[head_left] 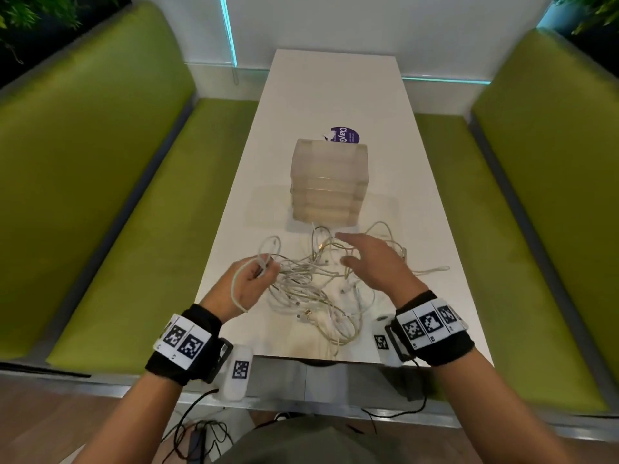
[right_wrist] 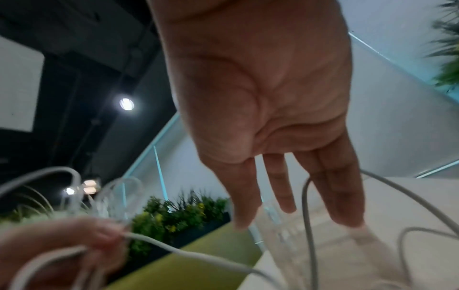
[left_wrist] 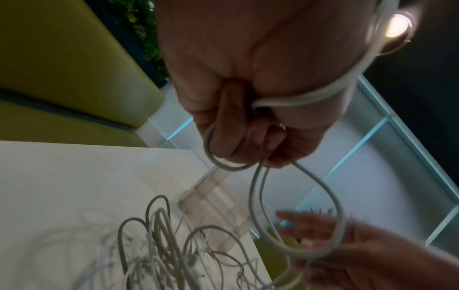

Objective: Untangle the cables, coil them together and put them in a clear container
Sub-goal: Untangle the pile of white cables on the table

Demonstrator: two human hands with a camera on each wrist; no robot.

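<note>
Landmark: clear container (head_left: 330, 182), upright mid-table (head_left: 335, 88), a stack of clear tiers; nothing seen inside.
Cables: white tangle of cables (head_left: 315, 289) on the table just on my side of the container, strands sprawling across the table's width.
Left hand (head_left: 249, 283): fingers curled round a few looped strands, at the tangle's left edge, further from the container.
Right hand (head_left: 375, 262): fingers straight and apart, palm down over the tangle's right half, holding nothing; nearer the container.
Key relation: the held loop (left_wrist: 298, 215) hangs from the left fist toward the right hand's fingers; judged, the right hand takes the next strand.
Progress: early; untangling barely begun.
</note>
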